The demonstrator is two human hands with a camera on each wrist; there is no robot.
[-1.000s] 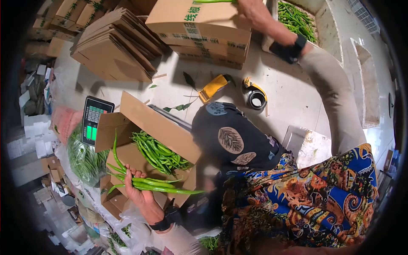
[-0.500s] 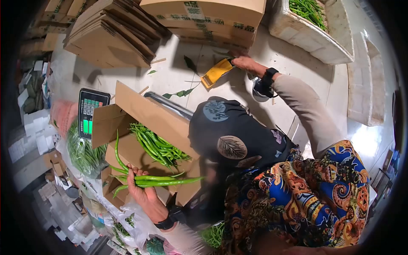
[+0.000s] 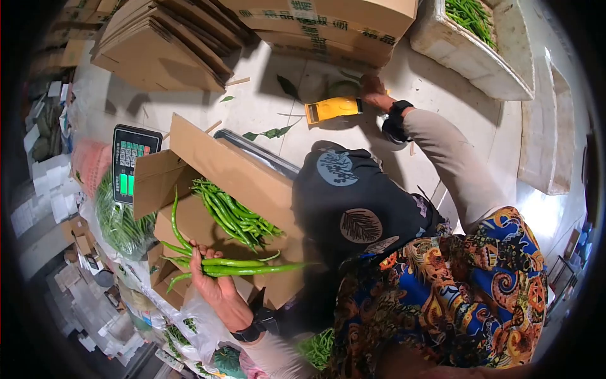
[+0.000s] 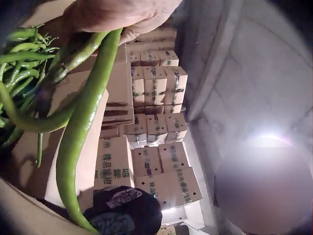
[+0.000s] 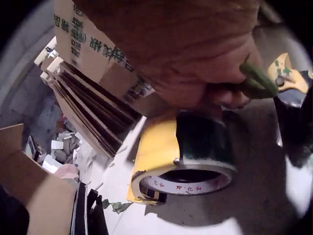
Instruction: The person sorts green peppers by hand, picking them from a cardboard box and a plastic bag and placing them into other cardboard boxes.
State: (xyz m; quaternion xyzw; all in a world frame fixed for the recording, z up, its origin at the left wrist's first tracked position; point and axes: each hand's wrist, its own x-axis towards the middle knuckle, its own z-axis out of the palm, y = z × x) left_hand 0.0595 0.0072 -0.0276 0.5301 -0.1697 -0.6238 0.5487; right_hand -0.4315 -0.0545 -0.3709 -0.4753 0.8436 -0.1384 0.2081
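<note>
My left hand (image 3: 218,287) grips several long green peppers (image 3: 252,269) above an open cardboard box (image 3: 233,158) that holds more peppers (image 3: 230,215). In the left wrist view, that hand (image 4: 122,14) curls round the stems of long peppers (image 4: 85,115). My right hand (image 3: 377,95) is beside a yellow tape dispenser (image 3: 333,110) on the floor. The right wrist view shows curled fingers of this hand (image 5: 195,54) holding a green pepper (image 5: 259,83), just above the dispenser's dark tape roll (image 5: 205,142); whether they touch the roll is unclear.
A scale display (image 3: 134,161) stands left of the open box. Stacked cartons (image 3: 322,31) and folded cardboard (image 3: 167,54) lie ahead, and a white foam bin (image 3: 470,60) of peppers at the upper right. A second yellow dispenser (image 5: 288,73) is beside my right hand.
My right hand has come down from the carton top to the floor by the yellow dispenser, which has turned to lie more level. My left hand keeps its peppers, nearly still.
</note>
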